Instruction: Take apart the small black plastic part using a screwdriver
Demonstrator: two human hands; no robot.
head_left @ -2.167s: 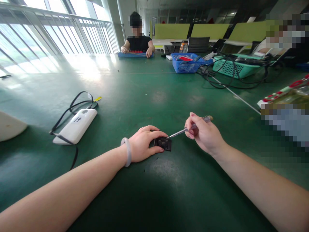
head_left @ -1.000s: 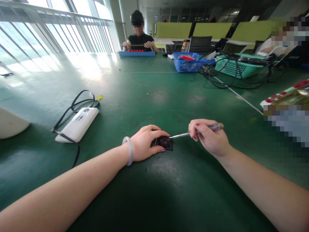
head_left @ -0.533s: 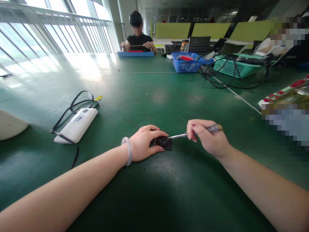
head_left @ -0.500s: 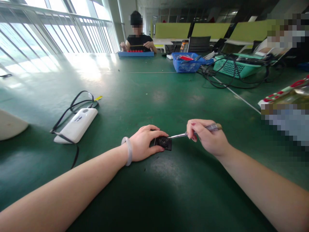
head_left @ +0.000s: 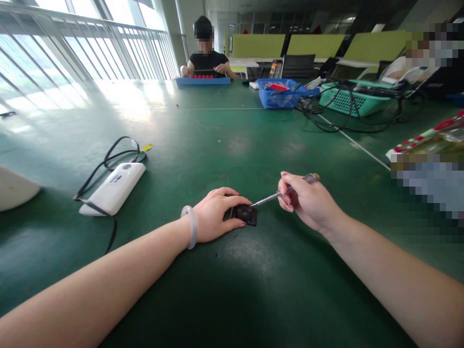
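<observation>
A small flat black part [head_left: 247, 215] with a round, ridged middle lies on the green table. My left hand [head_left: 215, 215], with a pale bangle [head_left: 190, 227] on its wrist, grips the part from the left, thumb at the near edge and fingers along the far edge. My right hand [head_left: 308, 200] is closed around the handle of a screwdriver [head_left: 268, 198] with a thin metal shaft. The shaft slants down to the left, and its tip is at the part's upper right; whether it touches cannot be made out.
A white power bank [head_left: 116, 187] with a black cable lies at the left. Farther off stand a blue basket [head_left: 277, 99], a green basket [head_left: 350, 102] with tangled black cables, and a blue tray [head_left: 203, 81] before another person [head_left: 205, 60]. A plastic-wrapped bundle [head_left: 431, 140] is at the right edge.
My right hand has shifted slightly left and turned, so the screwdriver is steeper and its handle is more covered. My left hand still holds the black part in place.
</observation>
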